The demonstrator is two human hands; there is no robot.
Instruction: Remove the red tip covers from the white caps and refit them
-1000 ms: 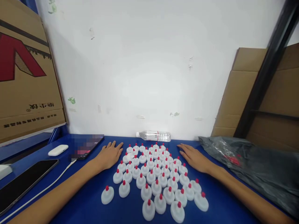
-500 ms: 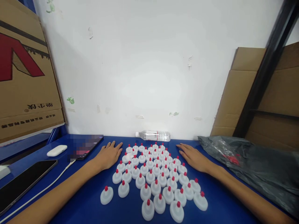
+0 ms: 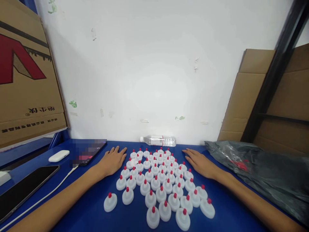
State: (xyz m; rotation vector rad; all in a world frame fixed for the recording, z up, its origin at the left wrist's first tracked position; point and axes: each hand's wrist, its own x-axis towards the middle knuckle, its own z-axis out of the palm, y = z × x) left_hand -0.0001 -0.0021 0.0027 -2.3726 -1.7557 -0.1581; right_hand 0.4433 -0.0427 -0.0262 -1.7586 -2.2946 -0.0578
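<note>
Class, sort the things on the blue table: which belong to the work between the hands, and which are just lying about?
In hand: red-tipped white caps, flanked by the left hand and right hand, both flat.
Lying about: water bottle, phone, tablet, white case.

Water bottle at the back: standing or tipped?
Tipped. The water bottle lies on its side against the wall, cap end to the left, behind the red-tipped caps.

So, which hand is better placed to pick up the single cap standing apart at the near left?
Probably the left hand: it lies flat on the side of the single cap, while the right hand would have to cross the other caps.
</note>
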